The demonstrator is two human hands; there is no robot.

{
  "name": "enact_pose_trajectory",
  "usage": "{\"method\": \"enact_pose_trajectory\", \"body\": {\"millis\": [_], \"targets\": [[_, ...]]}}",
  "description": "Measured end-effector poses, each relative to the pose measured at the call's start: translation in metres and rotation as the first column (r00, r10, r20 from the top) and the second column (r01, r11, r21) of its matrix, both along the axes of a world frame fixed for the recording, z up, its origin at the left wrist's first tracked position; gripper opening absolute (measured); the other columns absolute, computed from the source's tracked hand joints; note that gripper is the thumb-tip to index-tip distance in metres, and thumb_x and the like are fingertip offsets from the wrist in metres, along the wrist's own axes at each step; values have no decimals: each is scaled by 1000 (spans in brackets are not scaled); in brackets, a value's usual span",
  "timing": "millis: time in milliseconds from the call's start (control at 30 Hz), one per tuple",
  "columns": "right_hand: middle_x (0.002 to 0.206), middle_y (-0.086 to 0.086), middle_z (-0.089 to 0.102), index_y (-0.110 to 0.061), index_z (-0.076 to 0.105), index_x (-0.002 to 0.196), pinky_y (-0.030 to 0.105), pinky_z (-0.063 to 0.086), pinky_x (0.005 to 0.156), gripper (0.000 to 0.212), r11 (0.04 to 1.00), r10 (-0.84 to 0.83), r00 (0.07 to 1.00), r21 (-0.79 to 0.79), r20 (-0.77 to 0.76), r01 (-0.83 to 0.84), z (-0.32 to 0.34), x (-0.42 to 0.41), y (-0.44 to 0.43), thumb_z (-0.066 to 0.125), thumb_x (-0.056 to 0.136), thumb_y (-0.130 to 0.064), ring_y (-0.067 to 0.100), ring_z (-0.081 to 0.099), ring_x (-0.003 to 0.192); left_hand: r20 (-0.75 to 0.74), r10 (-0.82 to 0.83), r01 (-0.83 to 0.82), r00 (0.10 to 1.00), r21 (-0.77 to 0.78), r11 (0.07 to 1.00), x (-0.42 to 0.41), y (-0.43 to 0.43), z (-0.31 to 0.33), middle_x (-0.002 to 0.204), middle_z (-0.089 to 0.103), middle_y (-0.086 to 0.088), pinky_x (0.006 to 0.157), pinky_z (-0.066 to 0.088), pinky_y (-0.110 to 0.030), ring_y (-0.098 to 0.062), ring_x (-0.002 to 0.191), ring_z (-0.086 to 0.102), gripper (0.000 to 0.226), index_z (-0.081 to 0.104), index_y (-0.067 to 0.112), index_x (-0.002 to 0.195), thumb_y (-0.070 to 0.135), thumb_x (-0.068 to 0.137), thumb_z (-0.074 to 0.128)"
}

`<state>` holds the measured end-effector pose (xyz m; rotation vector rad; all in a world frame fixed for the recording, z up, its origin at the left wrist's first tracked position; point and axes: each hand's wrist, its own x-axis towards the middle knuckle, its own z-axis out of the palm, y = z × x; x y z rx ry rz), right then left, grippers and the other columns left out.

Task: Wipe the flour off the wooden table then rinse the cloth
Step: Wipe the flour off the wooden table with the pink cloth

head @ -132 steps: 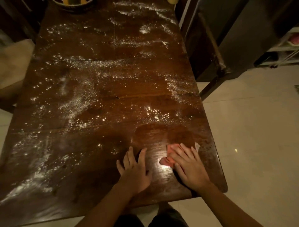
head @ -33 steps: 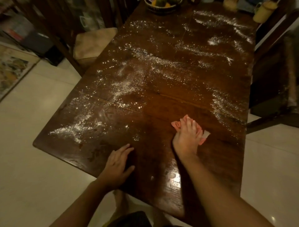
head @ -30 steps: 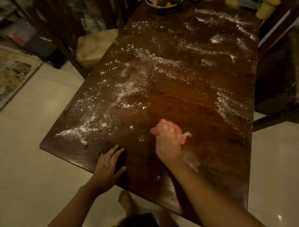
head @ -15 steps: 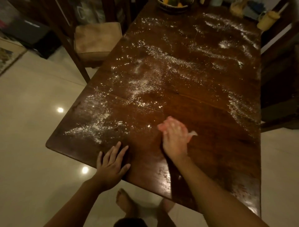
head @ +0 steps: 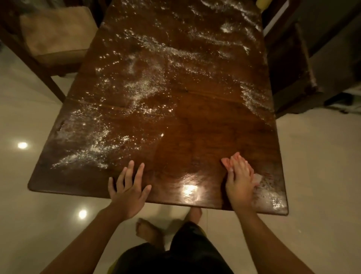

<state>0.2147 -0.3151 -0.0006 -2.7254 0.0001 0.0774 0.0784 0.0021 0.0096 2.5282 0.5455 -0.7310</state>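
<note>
A dark wooden table (head: 195,121) fills the head view. White flour (head: 93,137) is scattered over its left side, its far half and its right edge. A patch in front of me near the middle shines bare. My right hand (head: 239,181) presses a pink cloth (head: 226,163) flat on the table near the front right corner; only the cloth's edges show past my fingers. My left hand (head: 128,191) rests flat on the front edge with fingers spread, holding nothing.
A chair with a beige cushion (head: 56,33) stands at the table's left. A dark wooden chair (head: 293,64) stands at the right. A yellow object (head: 262,2) sits at the far right corner. Pale tiled floor (head: 316,166) surrounds the table; my bare feet (head: 148,230) stand below the front edge.
My right hand has slid the cloth from the table's middle to the right and nearer the front edge. My view has shifted right and closer. The left hand stays on the front edge.
</note>
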Motion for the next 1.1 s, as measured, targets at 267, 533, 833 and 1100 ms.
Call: {"method": "enact_pose_trajectory", "body": {"millis": [267, 533, 833, 1100], "targets": [[162, -27, 13, -49, 30, 151, 45, -5, 124, 46, 443, 873, 446, -62, -197, -894, 13, -29, 21, 37, 106, -38, 0, 4, 152, 24, 7, -6, 1000, -12, 1000, -3, 3, 3, 161, -28, 4, 116, -10, -58, -22, 150, -18, 69, -17, 42, 152, 59, 99, 23], [159, -7, 35, -31, 43, 148, 55, 21, 119, 47, 990, 127, 991, -71, 31, -125, -6, 85, 124, 36, 101, -38, 16, 27, 148, 146, 23, -10, 989, -87, 996, -15, 12, 2, 160, -27, 16, 116, -14, -49, -14, 149, -15, 75, -12, 49, 151, 56, 92, 32], [162, -22, 22, -42, 37, 150, 48, 0, 123, 47, 137, 988, 129, 94, -84, -986, 0, 64, 181, 44, 104, -33, 5, 7, 153, 351, 283, -178, 893, -302, 937, -20, 24, 2, 150, 24, 26, 120, 18, -49, 8, 134, 22, 68, 32, 38, 146, 25, 82, 50], [161, -9, 30, -32, 36, 152, 56, 18, 120, 51, 853, 521, 853, -35, 6, -521, -15, 133, 213, 35, 101, -34, 15, 21, 151, 443, 326, -212, 835, -287, 934, -35, 23, 2, 153, 29, 18, 117, 25, -32, 1, 139, 25, 60, 39, 28, 148, 23, 89, 45]]}}
